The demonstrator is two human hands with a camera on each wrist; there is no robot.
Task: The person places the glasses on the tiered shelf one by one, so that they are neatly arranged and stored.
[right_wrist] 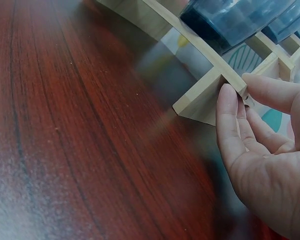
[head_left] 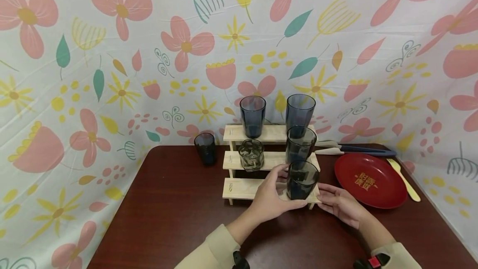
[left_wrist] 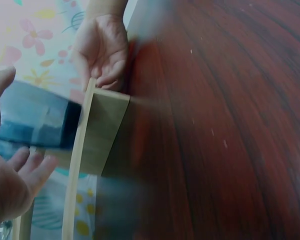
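A three-tier wooden rack (head_left: pixel 242 189) stands on the table. On the right end of its lowest tier stands an upright dark tumbler (head_left: pixel 301 181). My left hand (head_left: pixel 269 197) is around this tumbler, thumb and fingers spread on either side of it; in the left wrist view gaps show beside the glass (left_wrist: pixel 37 117). My right hand (head_left: pixel 341 206) pinches the right end of the lowest tier between thumb and fingers, seen closely in the right wrist view, where the hand (right_wrist: pixel 270 145) meets the shelf edge (right_wrist: pixel 210 55).
More dark tumblers stand on the top tier (head_left: pixel 252 117) and middle tier (head_left: pixel 300 144), beside a short patterned glass (head_left: pixel 251 155). Another tumbler (head_left: pixel 206 149) stands left of the rack. To the right lie a red plate (head_left: pixel 347 177), a yellow knife (head_left: pixel 405 179) and tongs (head_left: pixel 358 149).
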